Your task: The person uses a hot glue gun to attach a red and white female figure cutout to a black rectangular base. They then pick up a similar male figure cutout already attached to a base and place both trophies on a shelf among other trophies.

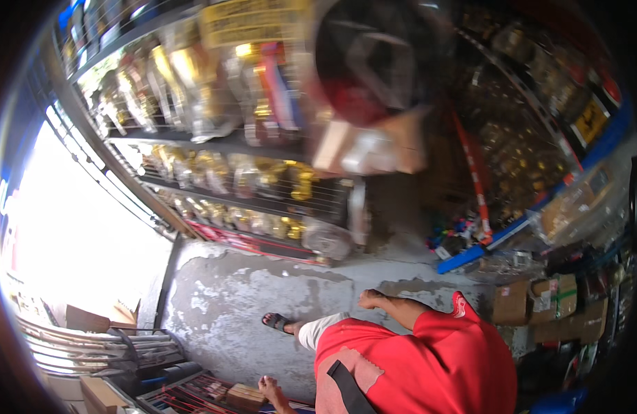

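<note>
My left hand [271,390] hangs low near the bottom edge, over a low rack of small packaged goods, its fingers loosely curled with nothing seen in them. Further up, my right hand [371,298] is closed like a fist above the grey floor [225,303], its forearm leaving the red sleeve. Nothing shows in that hand either. I wear a red shirt [429,359] with a dark strap [349,386] across it. One foot in a dark sandal [278,323] stands on the worn floor.
Shelves [263,145] of gold trophies in clear wrap stand ahead, smeared by motion. A blue-edged rack [484,245] stands at right, with cardboard boxes [553,300] below it. Pale poles [77,345] and a broom [84,317] lie left, near a bright doorway [77,214].
</note>
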Tool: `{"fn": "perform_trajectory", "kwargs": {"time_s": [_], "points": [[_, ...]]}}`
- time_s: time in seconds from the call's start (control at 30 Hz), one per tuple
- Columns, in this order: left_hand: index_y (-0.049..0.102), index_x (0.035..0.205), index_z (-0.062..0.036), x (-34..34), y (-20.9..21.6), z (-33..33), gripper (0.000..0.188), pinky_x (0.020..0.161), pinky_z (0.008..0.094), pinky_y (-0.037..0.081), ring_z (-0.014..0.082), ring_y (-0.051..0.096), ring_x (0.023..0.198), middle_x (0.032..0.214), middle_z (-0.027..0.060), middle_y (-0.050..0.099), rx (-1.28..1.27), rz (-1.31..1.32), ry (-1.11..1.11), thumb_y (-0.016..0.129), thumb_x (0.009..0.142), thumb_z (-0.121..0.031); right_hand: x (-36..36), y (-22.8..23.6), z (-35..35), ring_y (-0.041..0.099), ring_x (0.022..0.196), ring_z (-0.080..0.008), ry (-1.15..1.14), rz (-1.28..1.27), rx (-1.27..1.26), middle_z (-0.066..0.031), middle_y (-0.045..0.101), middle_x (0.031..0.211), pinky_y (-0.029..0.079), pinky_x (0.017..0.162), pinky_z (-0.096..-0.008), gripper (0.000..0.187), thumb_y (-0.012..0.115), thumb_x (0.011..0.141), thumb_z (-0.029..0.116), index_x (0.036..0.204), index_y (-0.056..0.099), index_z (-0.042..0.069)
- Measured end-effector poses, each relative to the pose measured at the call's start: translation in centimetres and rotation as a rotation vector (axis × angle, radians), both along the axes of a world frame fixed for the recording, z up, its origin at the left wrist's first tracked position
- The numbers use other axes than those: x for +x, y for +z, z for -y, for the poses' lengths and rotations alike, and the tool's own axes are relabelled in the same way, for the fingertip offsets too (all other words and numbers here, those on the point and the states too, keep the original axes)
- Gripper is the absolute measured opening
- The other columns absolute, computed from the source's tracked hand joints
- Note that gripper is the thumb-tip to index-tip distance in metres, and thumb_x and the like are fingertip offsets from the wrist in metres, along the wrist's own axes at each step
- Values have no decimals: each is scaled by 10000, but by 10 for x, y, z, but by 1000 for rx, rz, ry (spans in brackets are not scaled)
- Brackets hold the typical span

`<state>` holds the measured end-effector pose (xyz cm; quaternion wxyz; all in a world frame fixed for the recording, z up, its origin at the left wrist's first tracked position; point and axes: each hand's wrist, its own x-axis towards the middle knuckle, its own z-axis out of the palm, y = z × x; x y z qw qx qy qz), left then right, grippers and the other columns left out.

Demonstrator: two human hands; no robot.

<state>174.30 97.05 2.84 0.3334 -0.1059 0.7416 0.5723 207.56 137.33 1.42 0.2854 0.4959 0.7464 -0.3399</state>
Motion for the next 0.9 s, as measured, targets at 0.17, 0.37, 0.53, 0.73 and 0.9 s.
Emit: {"fn": "perform_trajectory", "kwargs": {"time_s": [0.17, 0.37, 0.53, 0.73, 0.9], "points": [[585, 1067, -53, -106, -24, 36, 279, 562, 308, 440, 129, 532, 672, 780, 23, 558, -141, 127, -101, 647, 946, -297, -234, -10, -40, 733, 805, -330, -54, -55, 272, -226, 727, 828, 576, 716, -475, 339, 551, 810, 280, 835, 753, 9], [645, 1060, 1, -212, -10, 24, 345, 705, 348, 484, 176, 601, 794, 885, 115, 639, -595, 157, -282, 667, 901, -305, -568, 78, -75, 707, 889, -325, 94, -557, 63, -174, 740, 963, 545, 792, -441, 318, 636, 869, 333, 1006, 728, 61], [695, 1055, 45, -325, -46, 30, 405, 824, 382, 521, 215, 659, 895, 973, 192, 706, -734, 242, -68, 684, 864, -311, -782, 78, -98, 622, 685, -114, -119, -809, -238, -31, 670, 791, 531, 653, -308, 208, 632, 950, 224, 970, 688, 25], [678, 1034, 39, -601, -16, -31, 385, 822, 422, 530, 302, 699, 898, 973, 208, 726, -546, 86, 63, 675, 876, -312, -867, 69, -113, 657, 661, -166, -40, -271, -150, -80, 701, 781, 524, 598, -341, 290, 697, 877, 312, 940, 711, 28], [651, 1220, 31, -819, 42, -88, 458, 902, 373, 516, 284, 694, 1028, 1091, 193, 728, -230, -211, 249, 651, 938, -330, -934, 71, -122, 670, 644, -219, -19, -72, -77, -128, 716, 792, 531, 569, -371, 286, 674, 848, 289, 950, 726, 26]]}}
